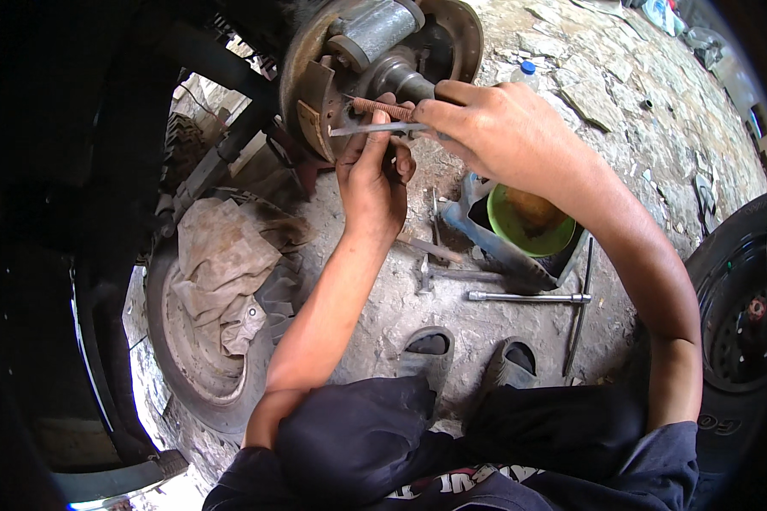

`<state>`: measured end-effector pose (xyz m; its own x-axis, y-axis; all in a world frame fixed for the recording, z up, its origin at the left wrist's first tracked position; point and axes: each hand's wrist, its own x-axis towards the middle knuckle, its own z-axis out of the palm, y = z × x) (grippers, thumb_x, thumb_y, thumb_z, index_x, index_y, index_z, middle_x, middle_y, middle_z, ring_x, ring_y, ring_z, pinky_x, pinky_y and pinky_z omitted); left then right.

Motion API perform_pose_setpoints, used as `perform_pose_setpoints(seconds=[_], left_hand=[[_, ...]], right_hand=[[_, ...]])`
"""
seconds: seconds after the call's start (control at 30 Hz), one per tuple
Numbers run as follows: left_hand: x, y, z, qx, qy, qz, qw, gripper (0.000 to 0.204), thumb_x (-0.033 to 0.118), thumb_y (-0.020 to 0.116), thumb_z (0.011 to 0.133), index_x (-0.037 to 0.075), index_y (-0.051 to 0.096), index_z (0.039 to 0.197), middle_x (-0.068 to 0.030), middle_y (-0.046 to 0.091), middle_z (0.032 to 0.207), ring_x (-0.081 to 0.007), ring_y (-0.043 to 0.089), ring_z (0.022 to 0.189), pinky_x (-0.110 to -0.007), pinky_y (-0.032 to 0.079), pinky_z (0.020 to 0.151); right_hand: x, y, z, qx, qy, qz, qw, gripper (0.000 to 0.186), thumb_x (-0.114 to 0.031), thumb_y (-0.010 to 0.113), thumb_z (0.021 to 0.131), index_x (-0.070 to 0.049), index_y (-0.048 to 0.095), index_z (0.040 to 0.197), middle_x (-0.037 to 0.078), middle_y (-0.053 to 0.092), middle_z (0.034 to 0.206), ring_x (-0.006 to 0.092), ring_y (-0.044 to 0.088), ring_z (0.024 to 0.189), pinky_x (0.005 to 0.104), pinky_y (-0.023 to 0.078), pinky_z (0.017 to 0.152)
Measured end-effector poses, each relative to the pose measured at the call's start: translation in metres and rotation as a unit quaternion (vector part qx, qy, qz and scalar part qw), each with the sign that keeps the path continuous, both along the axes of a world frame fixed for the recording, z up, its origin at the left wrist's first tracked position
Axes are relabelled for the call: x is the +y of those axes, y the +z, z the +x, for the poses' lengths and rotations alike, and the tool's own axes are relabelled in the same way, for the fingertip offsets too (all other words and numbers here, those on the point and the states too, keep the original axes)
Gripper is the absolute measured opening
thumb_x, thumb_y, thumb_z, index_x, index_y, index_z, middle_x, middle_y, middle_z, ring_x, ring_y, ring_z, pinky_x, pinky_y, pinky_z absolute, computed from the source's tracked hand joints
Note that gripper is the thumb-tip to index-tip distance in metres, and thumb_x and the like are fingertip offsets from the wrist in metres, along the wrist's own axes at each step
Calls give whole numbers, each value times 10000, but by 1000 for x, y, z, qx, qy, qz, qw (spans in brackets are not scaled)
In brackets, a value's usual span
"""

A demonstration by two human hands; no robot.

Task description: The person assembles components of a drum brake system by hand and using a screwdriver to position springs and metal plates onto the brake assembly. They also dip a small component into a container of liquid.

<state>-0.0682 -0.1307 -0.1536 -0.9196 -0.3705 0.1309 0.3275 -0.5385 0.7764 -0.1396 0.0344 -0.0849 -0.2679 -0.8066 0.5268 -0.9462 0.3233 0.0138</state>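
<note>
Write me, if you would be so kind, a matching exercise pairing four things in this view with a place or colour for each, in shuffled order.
Column one
1. coil spring
2. bowl
3. cloth
4. bottle cap

Column two
A. lying on the wheel at the left
B. blue
C. reddish-brown, at the right hand
D. green, inside a cut-open container

Right pairs: 1-C, 2-D, 3-A, 4-B
</note>
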Motion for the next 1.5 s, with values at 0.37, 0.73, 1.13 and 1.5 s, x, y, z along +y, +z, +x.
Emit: perform_pose_setpoints(seconds=[0.37,0.73,1.13,1.5], left_hand=[[3,25,-38,-52,30,-91,994,194,239,693,934,60,675,1005,-78,727,946,-89,533,525,-232,381,448],[13,37,-59,-52,70,-50,995,200,210,659,957,25,644,1033,-115,723,957,-119,580,569,-236,413,438],[10,41,-58,-86,48,-58,994,192,221,638,971,44,646,1043,-101,721,999,-113,584,593,-226,418,444],[7,47,-55,-118,11,-38,992,215,241,645,964,43,637,1047,-76,696,954,-110,561,617,-231,404,468]], right_hand=[[14,-32,-57,55,-63,-129,988,356,-143,705,790,-116,614,1133,82,609,959,308,679,737,420,555,608],[18,-71,-64,-162,-136,-232,949,269,-236,683,921,-8,563,848,162,604,607,303,621,529,394,479,513],[-20,-92,-72,-237,-87,-308,917,260,-236,715,870,-13,604,945,216,641,694,409,657,698,453,518,599],[-5,-48,-51,-508,-37,-281,813,322,-275,666,939,25,610,1040,26,568,695,80,512,606,276,415,521]])
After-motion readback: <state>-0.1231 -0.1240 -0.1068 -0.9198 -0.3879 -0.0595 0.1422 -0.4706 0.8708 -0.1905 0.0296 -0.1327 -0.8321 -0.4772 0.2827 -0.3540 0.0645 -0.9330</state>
